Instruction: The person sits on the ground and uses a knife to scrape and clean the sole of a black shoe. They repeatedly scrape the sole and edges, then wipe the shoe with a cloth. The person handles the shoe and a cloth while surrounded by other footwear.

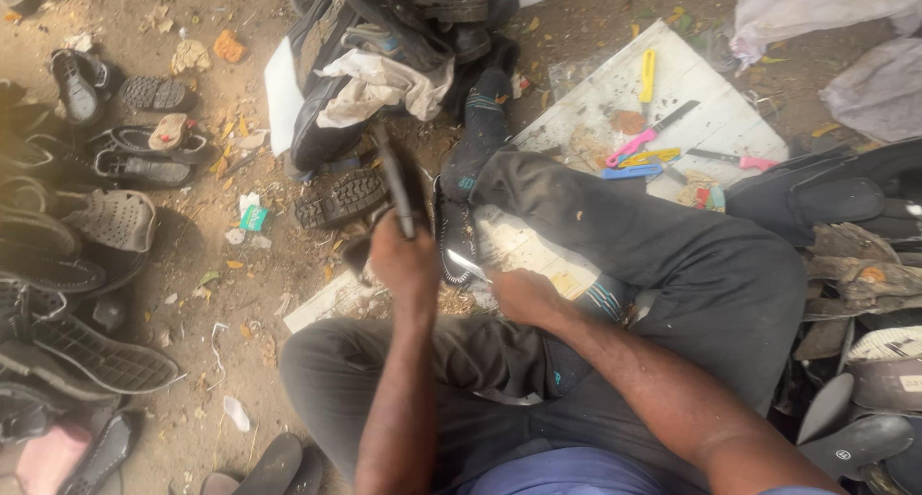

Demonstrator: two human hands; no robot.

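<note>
Black shoe (451, 238), sole edge facing up, sits between the person's knees, propped on the near end of a white board (691, 82) just in front of the dark trousers (672, 255).

Left hand (403, 260): fingers curled shut around the shoe's upper part, a dark strip (396, 183) sticking up out of the fist. Firm grip, thumb side hidden.

Right hand (523, 295): fingers closed on the handle of a small knife, handle mostly hidden in the fist. The shiny blade (468, 263) points left and its tip sits at the rim of the sole. Cannot tell if it has bitten in or only touches.

Step in hand, as I judge it: working the sole's edge with the blade, mid-stroke, left hand bracing.

Any further stroke calls for the left hand to keep the shoe steady and for the blade to run along the rim, away from the left fingers, which are just beside the tip. A slip toward that hand is the risk.

Around:
- spare treaded sole (341, 197) on the dirt, near the left hand
- pink-handled knife (639, 144) and yellow tool (648, 72) on the far end of the board, well apart from both hands
- socked foot (485, 120) stretched past the shoe
- worn shoes (106, 221) heaped along the left side
</note>
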